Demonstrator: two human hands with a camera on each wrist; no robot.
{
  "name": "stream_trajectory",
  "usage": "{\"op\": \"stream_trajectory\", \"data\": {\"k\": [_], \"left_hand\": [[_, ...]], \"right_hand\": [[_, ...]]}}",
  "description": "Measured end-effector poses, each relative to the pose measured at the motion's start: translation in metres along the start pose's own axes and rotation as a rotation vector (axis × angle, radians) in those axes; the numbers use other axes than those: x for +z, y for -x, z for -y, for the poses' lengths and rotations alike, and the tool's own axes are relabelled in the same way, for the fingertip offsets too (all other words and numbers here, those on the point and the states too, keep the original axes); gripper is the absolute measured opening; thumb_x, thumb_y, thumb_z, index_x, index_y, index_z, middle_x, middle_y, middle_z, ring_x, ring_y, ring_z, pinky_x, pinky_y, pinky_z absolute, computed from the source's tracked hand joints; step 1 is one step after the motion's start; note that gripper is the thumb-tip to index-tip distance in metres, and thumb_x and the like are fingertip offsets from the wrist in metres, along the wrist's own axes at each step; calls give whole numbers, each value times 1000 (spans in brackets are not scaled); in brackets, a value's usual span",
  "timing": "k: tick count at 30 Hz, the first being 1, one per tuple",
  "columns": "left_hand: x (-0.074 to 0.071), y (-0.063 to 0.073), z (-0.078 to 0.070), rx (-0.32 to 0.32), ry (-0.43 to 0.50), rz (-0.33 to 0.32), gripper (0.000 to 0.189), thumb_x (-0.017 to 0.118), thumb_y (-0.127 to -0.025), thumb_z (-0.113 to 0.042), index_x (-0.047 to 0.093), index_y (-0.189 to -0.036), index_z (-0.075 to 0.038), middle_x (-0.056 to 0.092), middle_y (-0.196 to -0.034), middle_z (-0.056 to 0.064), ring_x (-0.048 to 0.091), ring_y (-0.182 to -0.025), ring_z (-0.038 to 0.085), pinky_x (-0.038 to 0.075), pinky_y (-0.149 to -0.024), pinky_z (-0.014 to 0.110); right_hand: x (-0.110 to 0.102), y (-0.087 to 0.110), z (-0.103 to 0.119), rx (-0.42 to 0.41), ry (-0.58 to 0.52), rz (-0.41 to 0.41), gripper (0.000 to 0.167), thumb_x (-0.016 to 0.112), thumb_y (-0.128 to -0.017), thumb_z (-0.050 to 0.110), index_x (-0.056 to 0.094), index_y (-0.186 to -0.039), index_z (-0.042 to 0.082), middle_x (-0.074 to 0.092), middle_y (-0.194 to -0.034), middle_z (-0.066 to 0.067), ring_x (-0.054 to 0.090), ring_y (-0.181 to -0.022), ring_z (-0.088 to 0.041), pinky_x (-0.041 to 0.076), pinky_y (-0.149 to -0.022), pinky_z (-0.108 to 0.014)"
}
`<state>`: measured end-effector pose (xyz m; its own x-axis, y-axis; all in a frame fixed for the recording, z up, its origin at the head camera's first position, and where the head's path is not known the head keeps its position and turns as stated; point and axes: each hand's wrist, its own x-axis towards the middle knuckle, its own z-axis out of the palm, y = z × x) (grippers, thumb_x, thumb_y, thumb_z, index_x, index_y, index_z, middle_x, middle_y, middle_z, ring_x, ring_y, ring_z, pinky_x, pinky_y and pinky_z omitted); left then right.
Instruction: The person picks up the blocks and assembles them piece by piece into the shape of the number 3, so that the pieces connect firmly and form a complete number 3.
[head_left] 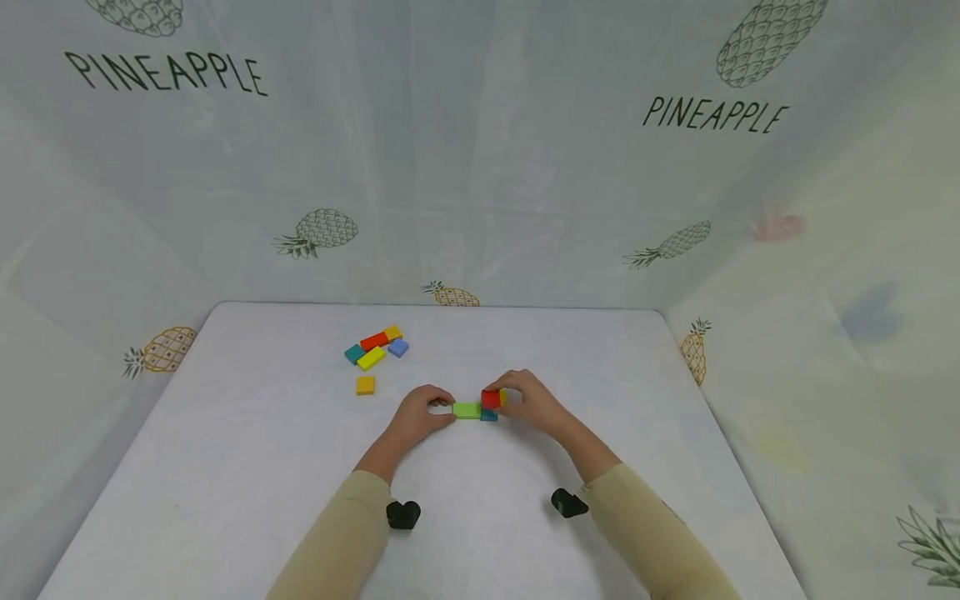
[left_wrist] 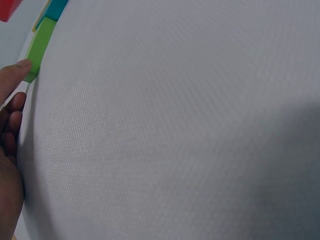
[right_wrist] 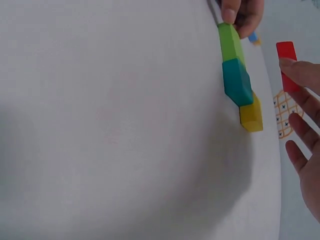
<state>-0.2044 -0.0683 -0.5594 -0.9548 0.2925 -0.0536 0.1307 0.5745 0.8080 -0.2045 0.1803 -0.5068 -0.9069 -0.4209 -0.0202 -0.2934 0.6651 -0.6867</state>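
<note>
A light green block [head_left: 467, 410], a teal block [head_left: 489, 415] and a yellow block [right_wrist: 251, 115] form a row on the table, the yellow one set at the teal one's far right. My left hand [head_left: 418, 412] pinches the left end of the green block, its thumb on the near side. Between thumb and fingertips my right hand [head_left: 538, 407] holds a red block [right_wrist: 286, 50], raised above the teal block and overlapping the yellow one in the head view. The other fingers of the right hand are spread loosely below it in the right wrist view.
Farther back on the left of the white table [head_left: 247, 433] lies a loose cluster of blocks, including a red block [head_left: 374, 342], a bright yellow block [head_left: 371, 358] and a blue block [head_left: 398, 347]. A yellow-orange block [head_left: 365, 386] lies nearer. Pineapple-printed cloth [head_left: 480, 167] surrounds the table.
</note>
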Motion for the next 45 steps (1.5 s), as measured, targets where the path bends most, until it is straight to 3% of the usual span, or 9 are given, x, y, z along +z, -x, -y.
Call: {"op": "stream_trajectory", "data": {"k": [9,18,29,45], "left_hand": [[-1,0,0,-13,-11,-1,24,78,-84,-17,70,-106,-15,61,-102,-3,53,-95,17,46,-89,35],[-1,-1,2,-28,-1,0,24,78,-84,-18,70,-107,-15,61,-103,-4,53,-95,18,47,-89,36],[-1,0,0,-31,-1,4,24,78,-84,-18,70,-107,-16,61,-103,-4,53,-95,17,47,-90,37],[-1,1,-3,-24,0,1,25,78,-84,-17,70,-107,-15,62,-103,-4,53,-96,18,47,-89,36]], "right_hand": [[10,20,-9,33,-62,-47,31,80,-80,10,71,-109,18,64,-116,3,50,-116,-26,41,-101,-49],[19,34,-18,63,-132,-53,31,80,-80,8,72,-108,20,63,-112,6,51,-115,-24,42,-100,-48],[32,42,-33,18,-193,-103,28,80,-79,7,73,-102,21,65,-105,10,53,-107,-19,44,-97,-43],[42,48,-31,13,-145,-182,28,80,-78,3,74,-98,21,66,-103,11,52,-105,-18,46,-90,-42]]}}
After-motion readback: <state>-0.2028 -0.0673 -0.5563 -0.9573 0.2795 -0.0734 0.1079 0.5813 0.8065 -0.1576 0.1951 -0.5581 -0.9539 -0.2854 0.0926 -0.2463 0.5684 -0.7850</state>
